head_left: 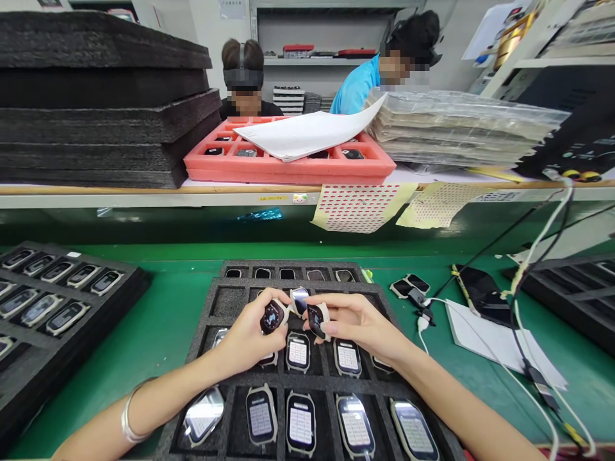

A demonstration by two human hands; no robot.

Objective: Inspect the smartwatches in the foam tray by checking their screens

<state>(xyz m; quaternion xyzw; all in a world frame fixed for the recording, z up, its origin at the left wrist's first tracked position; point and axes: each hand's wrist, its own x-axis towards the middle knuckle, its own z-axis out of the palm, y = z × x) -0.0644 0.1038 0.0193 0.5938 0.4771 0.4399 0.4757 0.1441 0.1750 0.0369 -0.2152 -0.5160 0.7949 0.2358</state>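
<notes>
My left hand (257,333) is closed around a smartwatch case (273,316) with a dark lit screen and a pale frame. My right hand (353,320) grips another smartwatch case (316,319) of the same kind, its screen turned toward the left. Both are held close together above a black foam tray (283,378). Between them a third watch case (299,299) shows behind my fingers; whether a hand touches it I cannot tell. In the tray's compartments lie several strapless watches, many with lit white screens, such as the watch (302,422) in the front row.
Another foam tray of watches (72,282) lies left. To the right are two watches (409,285), a phone (483,294), white paper (504,346) and trailing cables (516,301). A shelf behind bears black foam (106,96) and a pink tray (288,169). Two people are beyond it.
</notes>
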